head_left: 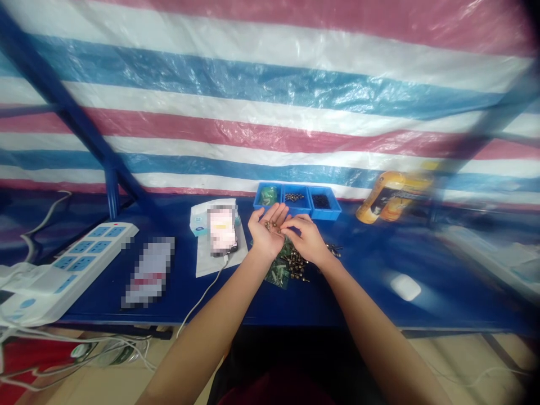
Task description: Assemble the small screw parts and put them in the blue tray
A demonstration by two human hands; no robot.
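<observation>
My left hand [270, 233] is turned palm up and cupped, with several small brass-coloured metal fittings [273, 225] lying in it. Over that palm, my right hand [307, 237] has thumb and forefinger pinched together at the fittings; whatever sits between the fingertips is too small to make out. Beneath both hands lies a pile of metal fittings [296, 265] on the blue table, partly hidden by the right hand and wrist. Beside the pile is a clear greenish plastic bag [277, 274] with slim metal pieces in it.
Behind the hands stand joined blue bins [324, 214] holding a green bag, metal parts and dark parts. A phone [222, 228] on a cable, a dark-edged blurred item [151, 270] and a power strip [90, 253] lie left. Rightward are a white case [405, 287] and yellow packages [392, 197].
</observation>
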